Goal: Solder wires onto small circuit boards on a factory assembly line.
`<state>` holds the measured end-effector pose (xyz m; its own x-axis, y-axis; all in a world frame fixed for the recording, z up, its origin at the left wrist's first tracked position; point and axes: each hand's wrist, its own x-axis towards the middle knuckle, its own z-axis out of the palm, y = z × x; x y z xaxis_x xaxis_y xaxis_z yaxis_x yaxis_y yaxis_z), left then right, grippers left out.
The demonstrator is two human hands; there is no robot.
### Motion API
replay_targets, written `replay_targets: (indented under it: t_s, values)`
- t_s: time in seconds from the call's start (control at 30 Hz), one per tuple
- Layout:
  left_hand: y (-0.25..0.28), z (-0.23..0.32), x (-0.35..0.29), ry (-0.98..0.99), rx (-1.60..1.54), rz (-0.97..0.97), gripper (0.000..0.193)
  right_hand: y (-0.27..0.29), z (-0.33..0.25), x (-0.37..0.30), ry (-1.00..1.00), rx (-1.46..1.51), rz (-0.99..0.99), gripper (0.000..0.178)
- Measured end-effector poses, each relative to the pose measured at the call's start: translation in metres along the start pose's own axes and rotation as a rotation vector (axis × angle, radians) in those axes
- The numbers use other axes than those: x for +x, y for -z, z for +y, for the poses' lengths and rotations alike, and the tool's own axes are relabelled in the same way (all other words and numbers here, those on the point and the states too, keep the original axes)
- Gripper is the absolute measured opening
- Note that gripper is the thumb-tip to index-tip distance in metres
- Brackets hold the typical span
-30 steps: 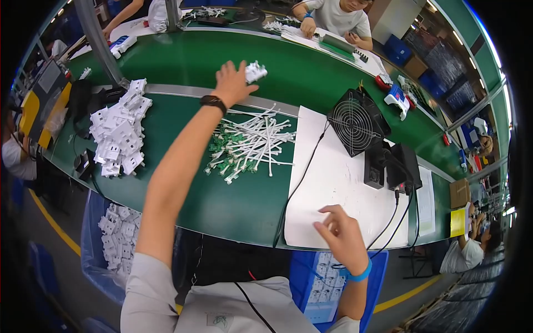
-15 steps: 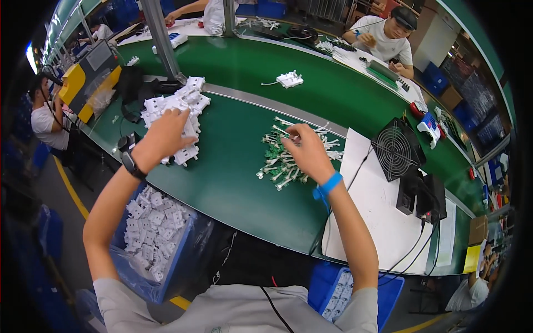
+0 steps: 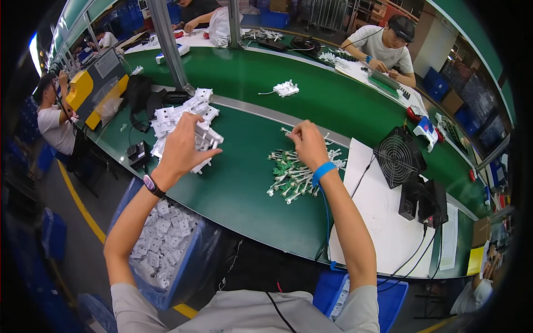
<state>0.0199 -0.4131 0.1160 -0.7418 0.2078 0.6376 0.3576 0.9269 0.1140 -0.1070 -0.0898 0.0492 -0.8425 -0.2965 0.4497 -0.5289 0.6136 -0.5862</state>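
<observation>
My left hand (image 3: 182,145) grips a white plastic housing (image 3: 207,136) between thumb and fingers, at the right side of a heap of similar white housings (image 3: 164,117). Above the far edge of a pile of small green circuit boards with white wire leads (image 3: 288,175), my right hand (image 3: 308,143) is closed in a pinch. A pale-ended wire lead (image 3: 286,131) sticks out to the left of its fingertips; whether a green board hangs on it is hidden by the fingers.
Beyond the metal rail, one white housing with a wire (image 3: 286,88) lies on the green belt. A black fan (image 3: 396,157) and black power box (image 3: 432,200) stand on the right. Below the bench's front edge is a blue bin (image 3: 186,266) of white housings. A co-worker (image 3: 383,47) sits opposite.
My left hand has lifted a white housing from the heap and moved right. My right hand has drawn a wire lead up from the pile. The view has shifted slightly.
</observation>
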Motion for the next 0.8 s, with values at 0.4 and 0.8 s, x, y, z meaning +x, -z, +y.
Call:
replay_targets:
  t_s: [0.4,0.8]
  values:
    - [-0.042,0.109,0.064,0.738,-1.112,-0.140,0.079,0.075,-0.116,-0.053,0.205,0.441,0.358,0.009]
    - [-0.063,0.194,0.061,0.559,-1.144,0.038,0.065,0.096,-0.079,-0.080,-0.176,0.734,0.232,0.013]
